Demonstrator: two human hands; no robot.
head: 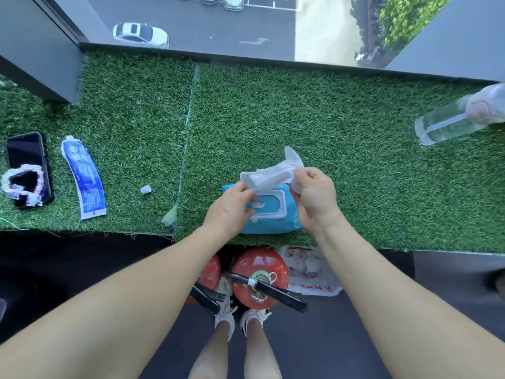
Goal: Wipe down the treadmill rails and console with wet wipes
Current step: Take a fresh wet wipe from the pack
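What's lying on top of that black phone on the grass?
A beaded heart-shaped loop lies across the lower part of the phone, covering some of it. The upper screen is bare and dark.

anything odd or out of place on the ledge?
Yes: the toothpaste tube lies uncapped on the turf, its small white cap loose to its right. The spray bottle lies on its side at far right.
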